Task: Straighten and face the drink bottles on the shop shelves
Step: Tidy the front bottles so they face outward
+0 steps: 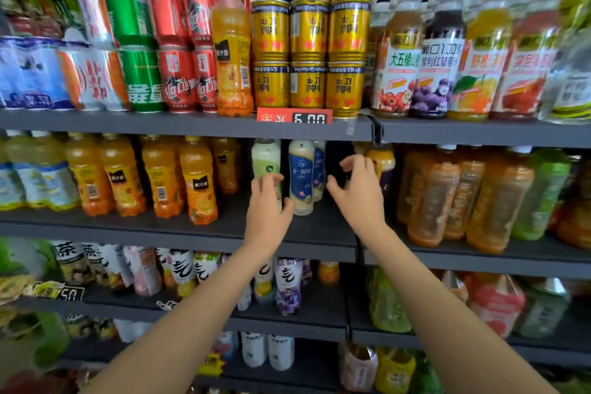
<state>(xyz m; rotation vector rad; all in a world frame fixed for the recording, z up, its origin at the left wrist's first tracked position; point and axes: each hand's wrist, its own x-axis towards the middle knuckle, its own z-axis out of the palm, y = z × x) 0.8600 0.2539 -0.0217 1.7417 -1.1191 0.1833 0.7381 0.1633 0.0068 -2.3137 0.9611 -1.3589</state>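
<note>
On the middle shelf (179, 227), the orange juice bottles (196, 179) at nine o'clock from the hands stand in fair rows with labels out; they can probably wait.

The left hand (267, 211) reaches up to the green-labelled bottle (265, 158). Its fingers are half curled over the bottle's lower front, and its thumb lies against the base of the blue-labelled bottle (301, 176) just beside it at three o'clock. It looks to be touching rather than gripping; I cannot tell if the grip has closed.

The blue-labelled bottle stands upright, label forward, with another like it close behind.

The right hand (359, 192) hangs loosely open with fingers bent, holding nothing, in front of the dark gap at three o'clock from the blue-labelled bottle.

To do this step well, I judge the left hand should take the green-labelled bottle low on its body, draw it level with its neighbour and turn the label outward. The right hand could steady the blue-labelled bottle, since tall narrow bottles tip easily. Then bring the rear stock forward into the gap.
</note>
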